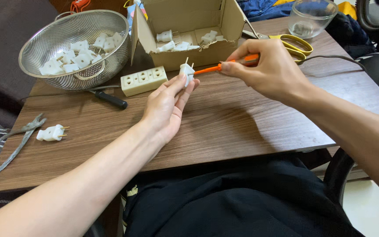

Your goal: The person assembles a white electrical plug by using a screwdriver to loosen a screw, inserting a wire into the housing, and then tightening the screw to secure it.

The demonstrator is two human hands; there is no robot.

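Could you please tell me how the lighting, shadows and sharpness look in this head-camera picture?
Head view: soft, even light; faint shadows under the left hand and right hand on the table; mild glare on the colander; plug and screwdriver sharp; forearms at the frame edges stretched.

I count one white plug (187,70) held above the desk (224,123) and one more plug (51,133) lying near its left edge. At the far edge stand one metal colander (44,39) and one cardboard box (189,30), each holding several plugs I cannot count exactly. One orange screwdriver (224,66), one three-outlet socket strip (144,80), one glass bowl (310,17).
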